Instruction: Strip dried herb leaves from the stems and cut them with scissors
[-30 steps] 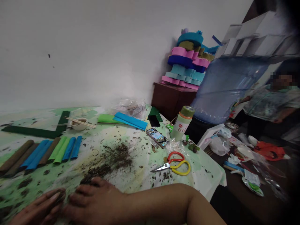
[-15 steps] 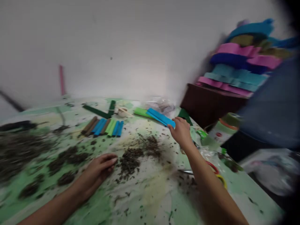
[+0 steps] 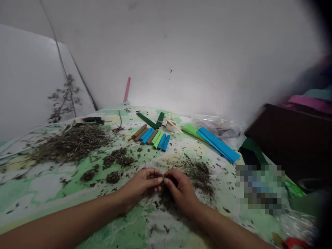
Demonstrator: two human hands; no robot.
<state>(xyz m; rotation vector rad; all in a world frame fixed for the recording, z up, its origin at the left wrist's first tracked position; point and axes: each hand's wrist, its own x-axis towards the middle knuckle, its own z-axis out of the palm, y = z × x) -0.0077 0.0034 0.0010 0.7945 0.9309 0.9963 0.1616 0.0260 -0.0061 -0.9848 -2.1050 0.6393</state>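
Observation:
My left hand [image 3: 144, 183] and my right hand [image 3: 183, 190] meet at the fingertips above the tabletop, thumbs and forefingers pinched together. Whatever lies between them is too small to make out. Under and beside my right hand spreads a pile of dark dried crumbled leaves [image 3: 203, 176]. Small clumps of the same dark leaf [image 3: 118, 157] lie to the left of my hands. Beyond them, a row of brown, blue and light green rolled tubes [image 3: 157, 138] rests side by side. A folded blue strip [image 3: 220, 146] partly covers a light green strip [image 3: 193, 131] at the right.
A heap of dried stems [image 3: 75, 143] lies at the left, a black-handled object [image 3: 93, 120] behind it. Dark green strips [image 3: 147, 121] and a small bowl with sticks [image 3: 171, 125] sit farther back. Plastic bags [image 3: 220, 126] and a dark brown box [image 3: 293, 145] stand at the right.
My right hand has left the blue strip and come back to meet my left hand, fingertips together. The view has turned to the right-hand side less, showing more of the left.

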